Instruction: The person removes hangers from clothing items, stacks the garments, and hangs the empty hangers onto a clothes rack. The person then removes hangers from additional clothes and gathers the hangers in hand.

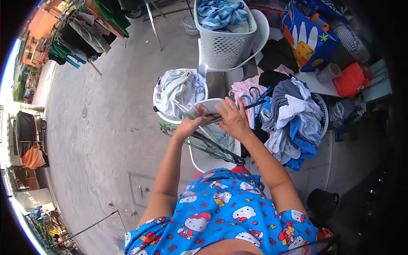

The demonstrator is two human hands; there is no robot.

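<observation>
Blue printed clothing (221,208) lies nearest; beyond it, the left hand (192,122) curls round bare hangers (237,160) above a white basket (203,161), the right hand (233,120) half-closed on them. Some garments (83,36) hang already; heaped laundry (293,114) remains unhung.

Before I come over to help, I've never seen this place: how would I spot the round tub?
Find the white chair bearing a tall basket. In the picture, the tub sits below and left of that basket, just beyond the left hand. Its heap of mostly white clothes sets it apart from the basket, topped with blue-and-white cloth.
</observation>
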